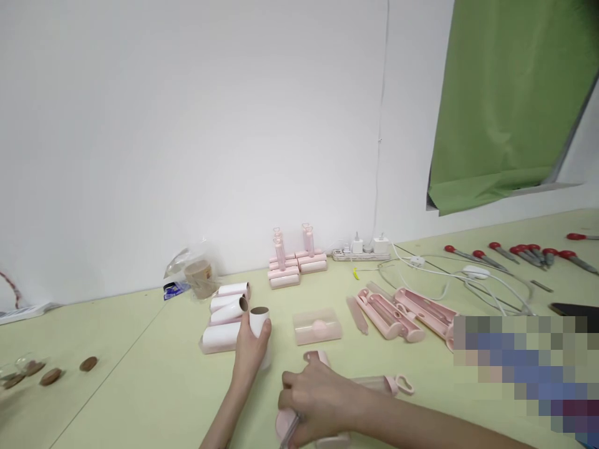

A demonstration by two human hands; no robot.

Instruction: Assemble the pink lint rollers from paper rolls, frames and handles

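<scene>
My left hand (250,349) is closed around a white adhesive-paper roll (259,319), held upright with its cardboard core opening at the top. Beside that hand on the left lie several more white rolls (221,337) on their sides. My right hand (322,394) is curled over a pink lint roller piece (283,423) near the front edge of the picture. A thin grey metal-looking part (291,433) shows under its fingers, partly hidden. Just past the right wrist sits a clear pink handle (390,385) with a heart-shaped loop. A clear pink cover (318,327) rests beyond both hands.
Finished-looking pink rollers (284,274) stand against the wall. Open pink cases (381,315) lie to the right, with cables and a power strip (360,255) behind. Red-tipped tools (528,252) are at far right. A tape roll (200,279) and brown discs (50,376) are left.
</scene>
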